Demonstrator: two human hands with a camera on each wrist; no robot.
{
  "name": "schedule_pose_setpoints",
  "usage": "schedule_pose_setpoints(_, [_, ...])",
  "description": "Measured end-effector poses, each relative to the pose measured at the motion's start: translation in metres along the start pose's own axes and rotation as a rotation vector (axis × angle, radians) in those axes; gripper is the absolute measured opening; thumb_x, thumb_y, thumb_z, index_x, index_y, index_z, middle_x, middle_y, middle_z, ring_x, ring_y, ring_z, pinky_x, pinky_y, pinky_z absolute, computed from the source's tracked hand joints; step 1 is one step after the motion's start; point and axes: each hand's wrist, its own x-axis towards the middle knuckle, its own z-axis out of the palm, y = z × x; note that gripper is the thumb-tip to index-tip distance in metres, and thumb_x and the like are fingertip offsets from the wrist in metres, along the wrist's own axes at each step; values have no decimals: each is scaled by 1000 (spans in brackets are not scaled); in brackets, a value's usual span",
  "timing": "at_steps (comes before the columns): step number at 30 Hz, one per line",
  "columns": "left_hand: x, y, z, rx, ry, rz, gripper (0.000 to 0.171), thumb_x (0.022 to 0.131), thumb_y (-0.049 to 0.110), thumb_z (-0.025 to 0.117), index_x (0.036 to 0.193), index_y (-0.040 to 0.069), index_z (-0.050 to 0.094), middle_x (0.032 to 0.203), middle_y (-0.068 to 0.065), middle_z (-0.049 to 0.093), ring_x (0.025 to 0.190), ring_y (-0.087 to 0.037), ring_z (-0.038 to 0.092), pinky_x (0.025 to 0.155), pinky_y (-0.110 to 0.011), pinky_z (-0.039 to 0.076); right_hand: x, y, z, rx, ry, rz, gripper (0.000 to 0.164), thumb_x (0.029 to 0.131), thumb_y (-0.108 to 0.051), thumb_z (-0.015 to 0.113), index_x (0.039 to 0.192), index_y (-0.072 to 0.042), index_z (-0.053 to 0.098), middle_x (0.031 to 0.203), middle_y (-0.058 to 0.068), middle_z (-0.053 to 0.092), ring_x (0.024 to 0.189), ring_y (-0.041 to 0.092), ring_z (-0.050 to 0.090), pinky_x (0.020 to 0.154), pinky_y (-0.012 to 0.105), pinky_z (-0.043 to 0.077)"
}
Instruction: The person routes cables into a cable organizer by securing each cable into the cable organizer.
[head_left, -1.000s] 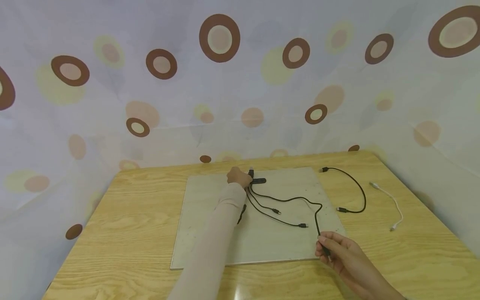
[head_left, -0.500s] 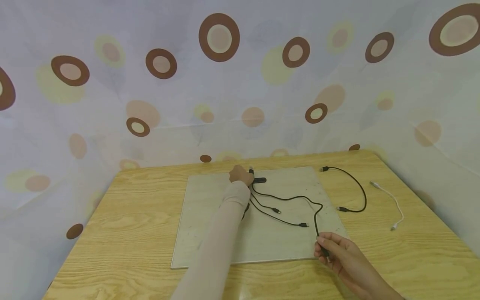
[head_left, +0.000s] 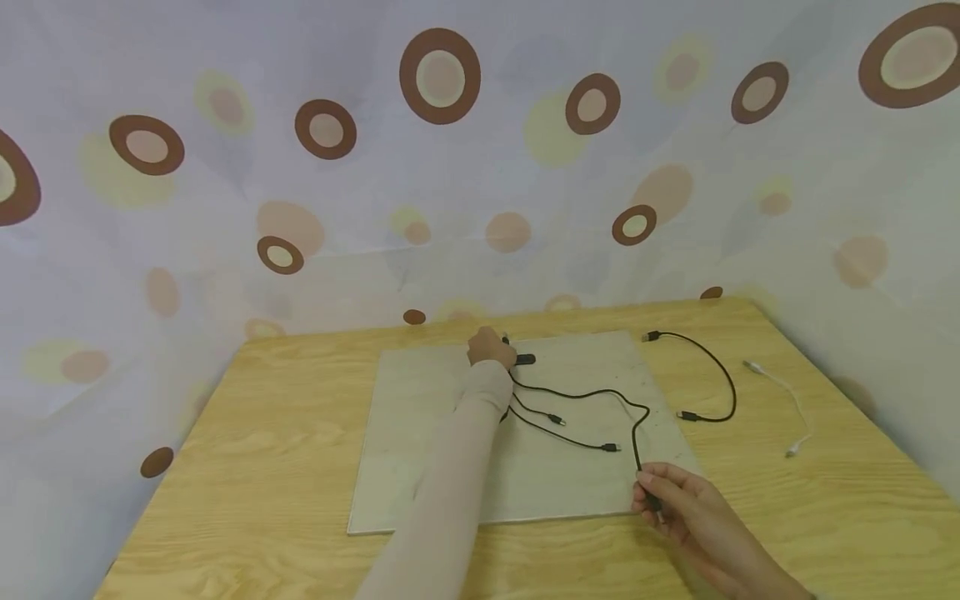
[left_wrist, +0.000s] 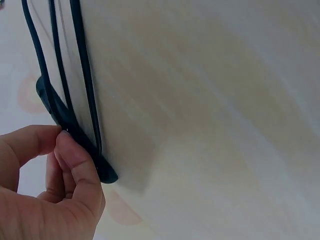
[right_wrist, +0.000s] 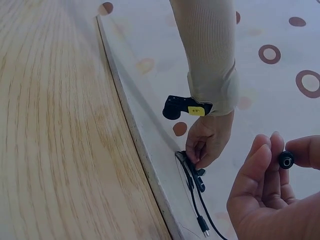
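Observation:
Thumb and forefinger of my left hand (head_left: 491, 348) pinch at a round-ended black strip (left_wrist: 80, 135), where several black cables cross it. Whether they grip a cable alone or also the strip, I cannot tell. In the head view the strip's right end shows beside the hand. My right hand (head_left: 686, 508) pinches the end of a long black cable (head_left: 577, 397) that runs back to the strip; its round plug (right_wrist: 286, 160) faces the right wrist camera. Two shorter cable ends with a black plug (head_left: 557, 420) and another plug (head_left: 611, 447) lie on the pale board (head_left: 555, 492).
The board lies on a wooden table (head_left: 262, 442). On the right are a curved black USB cable (head_left: 726, 375) and a short white cable (head_left: 795, 400). A spotted cloth (head_left: 465, 192) hangs behind. The left sleeve (head_left: 450, 475) crosses the board, hiding part of it.
My left hand and sleeve have shifted a little to the right along the strip, covering more of the cables. The right hand keeps its place with the cable end. The head view has turned slightly.

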Motion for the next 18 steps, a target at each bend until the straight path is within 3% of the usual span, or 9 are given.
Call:
schedule_pose_setpoints(9, [3, -6, 3, 39, 15, 12, 9, 78, 11, 61, 81, 2, 62, 70, -10, 59, 62, -25, 56, 49, -32, 46, -2, 0, 2, -2, 0, 8, 11, 92, -21, 48, 97, -13, 53, 86, -4, 58, 79, 7, 57, 72, 18, 47])
schedule_pose_setpoints(14, [-3, -5, -1, 7, 17, 19, 12, 78, 9, 63, 87, 1, 60, 73, -11, 59, 63, -25, 57, 49, -31, 47, -3, -1, 4, 4, -10, 4, 11, 93, -21, 47, 97, -13, 53, 86, -5, 59, 78, 7, 57, 71, 18, 47])
schedule_pose_setpoints(18, [-7, -7, -5, -59, -5, -1, 21, 84, 19, 59, 94, 0, 59, 78, -13, 60, 64, -26, 59, 49, -32, 47, -4, -1, 3, -10, 4, 0, 11, 93, -22, 47, 96, -13, 54, 86, -5, 58, 78, 7, 56, 72, 19, 48])
